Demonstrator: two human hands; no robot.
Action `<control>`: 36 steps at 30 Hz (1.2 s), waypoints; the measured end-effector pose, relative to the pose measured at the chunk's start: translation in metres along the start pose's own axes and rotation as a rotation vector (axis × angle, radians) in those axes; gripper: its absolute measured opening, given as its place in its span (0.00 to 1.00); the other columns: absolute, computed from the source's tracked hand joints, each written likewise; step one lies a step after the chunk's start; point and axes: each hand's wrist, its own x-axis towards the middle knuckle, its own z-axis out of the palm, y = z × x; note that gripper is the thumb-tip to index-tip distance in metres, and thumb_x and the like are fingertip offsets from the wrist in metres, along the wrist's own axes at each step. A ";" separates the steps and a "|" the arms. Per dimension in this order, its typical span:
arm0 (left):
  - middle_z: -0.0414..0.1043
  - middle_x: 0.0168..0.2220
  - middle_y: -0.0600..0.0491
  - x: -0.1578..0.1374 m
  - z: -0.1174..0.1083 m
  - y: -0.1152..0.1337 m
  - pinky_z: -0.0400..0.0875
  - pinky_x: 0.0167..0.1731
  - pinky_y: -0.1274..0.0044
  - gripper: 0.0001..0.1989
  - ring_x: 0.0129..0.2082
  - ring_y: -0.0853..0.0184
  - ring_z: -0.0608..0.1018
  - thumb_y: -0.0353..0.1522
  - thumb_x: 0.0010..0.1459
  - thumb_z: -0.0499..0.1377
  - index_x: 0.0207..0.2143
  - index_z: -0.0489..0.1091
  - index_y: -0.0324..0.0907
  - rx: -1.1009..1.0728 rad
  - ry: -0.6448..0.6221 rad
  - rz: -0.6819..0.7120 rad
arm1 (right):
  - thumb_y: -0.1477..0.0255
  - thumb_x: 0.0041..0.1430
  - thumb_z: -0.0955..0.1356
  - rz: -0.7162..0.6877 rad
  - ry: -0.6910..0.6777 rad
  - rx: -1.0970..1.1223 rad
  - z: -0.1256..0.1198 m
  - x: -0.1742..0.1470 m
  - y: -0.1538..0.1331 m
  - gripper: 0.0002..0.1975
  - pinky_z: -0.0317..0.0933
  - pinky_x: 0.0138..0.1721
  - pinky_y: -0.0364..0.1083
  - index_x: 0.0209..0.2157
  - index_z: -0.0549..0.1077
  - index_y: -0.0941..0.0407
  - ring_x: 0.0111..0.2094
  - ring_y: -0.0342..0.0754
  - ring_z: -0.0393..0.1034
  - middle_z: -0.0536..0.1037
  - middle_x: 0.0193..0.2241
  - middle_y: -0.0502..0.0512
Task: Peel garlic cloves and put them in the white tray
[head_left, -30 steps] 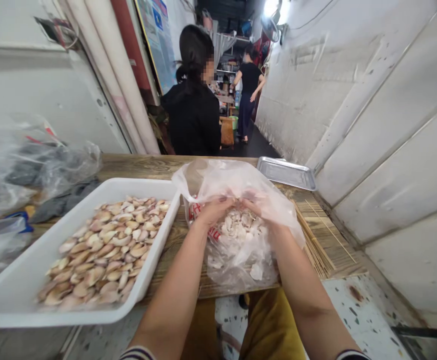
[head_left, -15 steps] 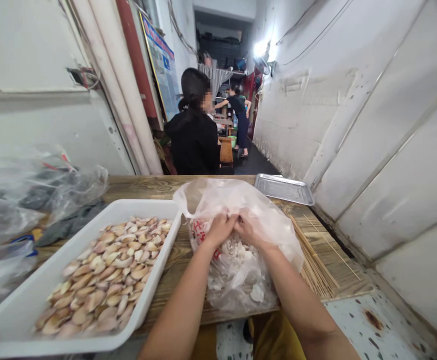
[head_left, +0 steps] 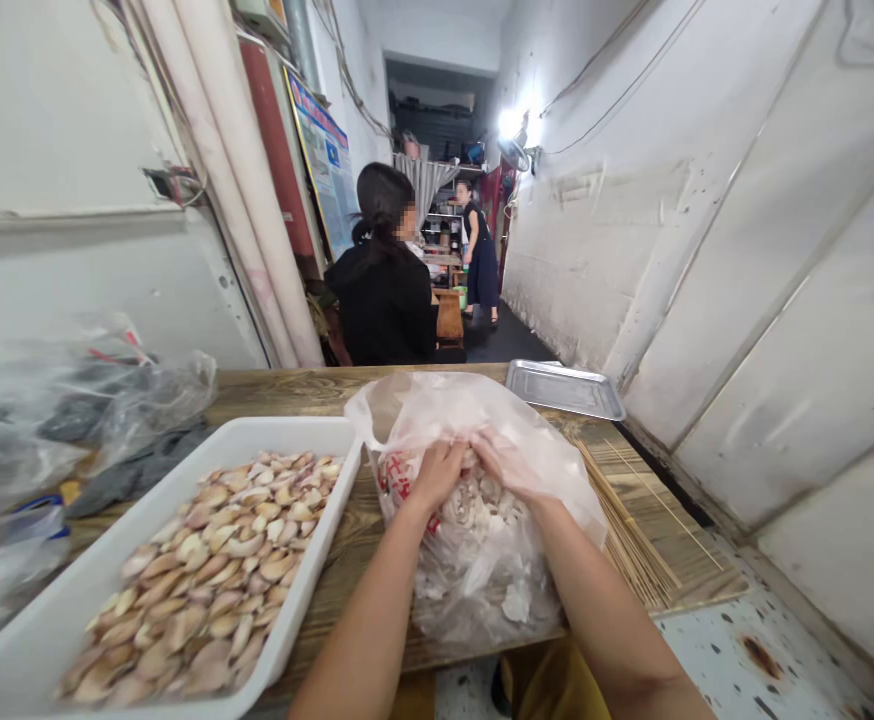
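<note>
Both my hands are inside the mouth of a translucent plastic bag with red print, which holds pale, papery garlic skins. My left hand has its fingers curled down over the contents, the fingertips hidden. Close beside it, my right hand lies partly under the bag's film, its fingers bent inward toward the left one. Whatever the fingers grip is out of sight. To the left, a white plastic tray holds many unpeeled garlic cloves.
A bundle of thin bamboo skewers lies right of the bag on the wooden table. Behind it is a metal tray. Crumpled plastic bags cover the left side. One person sits beyond the table; another stands farther back.
My hands have sunk slightly deeper into the bag and moved a little apart. The far person has straightened up from leaning. The view has tilted slightly upward.
</note>
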 end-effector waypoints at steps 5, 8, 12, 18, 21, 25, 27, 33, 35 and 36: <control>0.68 0.22 0.50 0.000 0.000 0.005 0.58 0.30 0.77 0.19 0.26 0.68 0.68 0.37 0.56 0.45 0.21 0.68 0.38 0.062 0.054 -0.044 | 0.66 0.62 0.53 0.059 0.035 -0.102 0.008 0.001 0.000 0.14 0.58 0.39 0.46 0.35 0.64 0.56 0.33 0.45 0.64 0.70 0.29 0.53; 0.66 0.20 0.53 -0.001 -0.004 0.009 0.56 0.27 0.78 0.19 0.24 0.70 0.67 0.38 0.56 0.46 0.20 0.67 0.38 0.058 -0.007 -0.011 | 0.65 0.61 0.54 0.165 -0.130 -0.002 0.000 -0.002 -0.005 0.12 0.58 0.28 0.43 0.31 0.63 0.55 0.23 0.43 0.62 0.66 0.20 0.48; 0.66 0.21 0.55 -0.003 -0.009 0.014 0.56 0.27 0.79 0.18 0.25 0.71 0.66 0.40 0.55 0.47 0.22 0.67 0.38 0.038 -0.065 0.059 | 0.67 0.55 0.59 0.281 -0.199 0.115 -0.007 -0.004 -0.005 0.07 0.52 0.20 0.40 0.27 0.62 0.55 0.18 0.40 0.57 0.62 0.15 0.44; 0.63 0.19 0.56 0.001 -0.007 0.006 0.55 0.27 0.79 0.17 0.22 0.72 0.63 0.37 0.54 0.46 0.19 0.64 0.38 -0.003 -0.038 0.063 | 0.70 0.51 0.57 0.280 0.145 0.067 0.033 0.007 0.010 0.08 0.55 0.25 0.41 0.24 0.63 0.56 0.24 0.43 0.58 0.62 0.18 0.48; 0.62 0.19 0.56 0.002 -0.005 0.002 0.55 0.26 0.79 0.17 0.22 0.72 0.62 0.36 0.55 0.45 0.18 0.64 0.38 0.003 -0.007 0.089 | 0.71 0.50 0.54 0.306 0.168 0.081 0.047 0.011 0.013 0.10 0.57 0.28 0.42 0.22 0.62 0.56 0.26 0.43 0.59 0.63 0.20 0.49; 0.64 0.20 0.55 0.001 -0.003 0.003 0.56 0.27 0.79 0.17 0.24 0.72 0.64 0.37 0.54 0.46 0.20 0.65 0.38 -0.006 0.035 0.074 | 0.71 0.52 0.53 0.303 0.151 0.165 0.051 0.012 0.015 0.12 0.58 0.35 0.43 0.24 0.63 0.57 0.30 0.44 0.61 0.66 0.24 0.50; 0.65 0.21 0.54 0.001 -0.003 0.004 0.58 0.29 0.79 0.16 0.25 0.71 0.65 0.37 0.54 0.46 0.21 0.66 0.38 -0.029 0.054 0.064 | 0.69 0.54 0.53 0.293 0.155 0.189 0.051 0.011 0.017 0.13 0.58 0.38 0.43 0.26 0.64 0.57 0.32 0.44 0.62 0.67 0.25 0.50; 0.67 0.23 0.52 0.004 -0.008 0.006 0.60 0.30 0.78 0.16 0.26 0.69 0.67 0.35 0.54 0.44 0.20 0.65 0.39 -0.031 0.001 -0.002 | 0.60 0.58 0.54 0.321 0.124 0.282 0.042 0.006 0.019 0.16 0.58 0.30 0.42 0.25 0.63 0.56 0.26 0.42 0.61 0.63 0.20 0.48; 0.69 0.24 0.50 0.004 -0.011 0.008 0.61 0.31 0.78 0.16 0.27 0.68 0.67 0.33 0.54 0.43 0.20 0.65 0.39 -0.010 -0.007 -0.008 | 0.56 0.57 0.56 0.355 0.060 0.335 0.033 0.003 0.015 0.18 0.55 0.23 0.41 0.25 0.62 0.55 0.21 0.41 0.58 0.60 0.17 0.46; 0.69 0.24 0.50 0.004 -0.012 0.008 0.61 0.31 0.77 0.16 0.28 0.68 0.67 0.32 0.53 0.43 0.19 0.64 0.39 0.002 -0.008 -0.015 | 0.55 0.56 0.58 0.367 0.031 0.367 0.029 0.002 0.012 0.18 0.53 0.21 0.40 0.26 0.62 0.55 0.19 0.40 0.56 0.59 0.16 0.45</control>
